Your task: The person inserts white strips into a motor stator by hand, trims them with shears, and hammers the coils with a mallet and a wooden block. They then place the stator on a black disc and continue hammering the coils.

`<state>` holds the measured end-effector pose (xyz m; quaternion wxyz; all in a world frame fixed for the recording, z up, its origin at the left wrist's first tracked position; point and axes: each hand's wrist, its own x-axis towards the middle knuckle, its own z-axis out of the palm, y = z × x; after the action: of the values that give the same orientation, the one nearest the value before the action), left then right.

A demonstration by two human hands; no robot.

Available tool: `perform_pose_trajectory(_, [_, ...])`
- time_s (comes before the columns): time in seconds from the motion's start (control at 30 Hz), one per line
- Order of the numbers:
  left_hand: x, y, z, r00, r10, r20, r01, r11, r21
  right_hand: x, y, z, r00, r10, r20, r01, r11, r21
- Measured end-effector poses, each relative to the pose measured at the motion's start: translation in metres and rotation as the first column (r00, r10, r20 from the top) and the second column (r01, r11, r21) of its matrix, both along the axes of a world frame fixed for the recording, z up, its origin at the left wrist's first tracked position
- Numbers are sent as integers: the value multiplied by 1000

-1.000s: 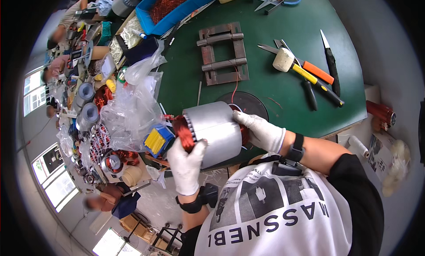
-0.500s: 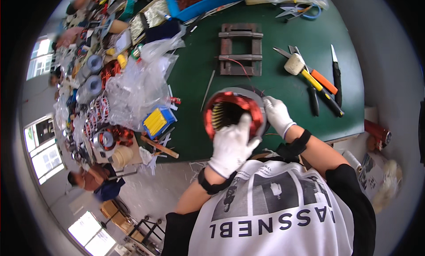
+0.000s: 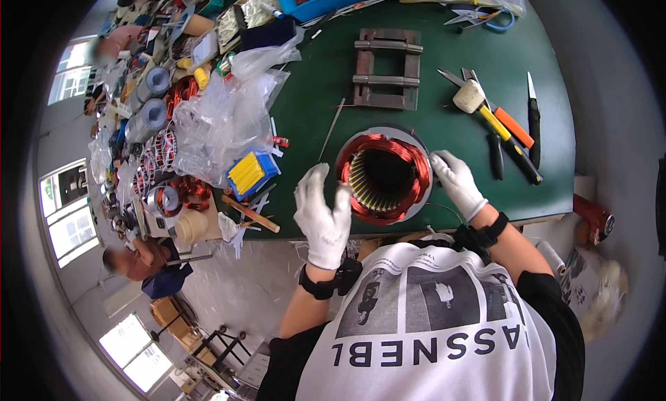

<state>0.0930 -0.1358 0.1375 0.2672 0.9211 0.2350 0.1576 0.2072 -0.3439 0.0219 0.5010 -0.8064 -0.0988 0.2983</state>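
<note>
On the worktop (image 3: 444, 134) edge, stator (image 3: 383, 180) stands upright; left hand (image 3: 322, 210) open beside it, right hand (image 3: 456, 182) apparently resting flat. A nudge could tip it off.

Green workbench (image 3: 444, 134) — stator (image 3: 383, 177), wooden frame (image 3: 386, 69), mallet (image 3: 485, 109), knife (image 3: 532, 113).

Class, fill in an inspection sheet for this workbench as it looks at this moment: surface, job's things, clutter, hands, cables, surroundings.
Surface: green table, crowded along its left side.
Job's things: motor stator standing on end, copper windings facing up.
Clutter: mallet, knife, metal frame, plastic bags, blue box of yellow strips.
Hands: gloved left hand beside the stator, fingers spread; right hand at its rim.
Cables: nothing seen.
Surroundings: another person seated below left; windows.
</note>
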Motion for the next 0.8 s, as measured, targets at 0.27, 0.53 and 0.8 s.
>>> perform_pose_trajectory(0.27, [7,-7,-15,993,-5,-120,-15,986,-164,1,44,89,875,241,419,-194,969,-152])
perform_pose_trajectory(0.53, [0,0,-25,998,-59,32,61,996,-65,47,-2,48,855,135,502,-139,990,-30])
perform_pose_trajectory(0.8, [3,-14,-42,981,101,168,-79,988,-132,115,-93,-43,708,366,604,210,707,-675])
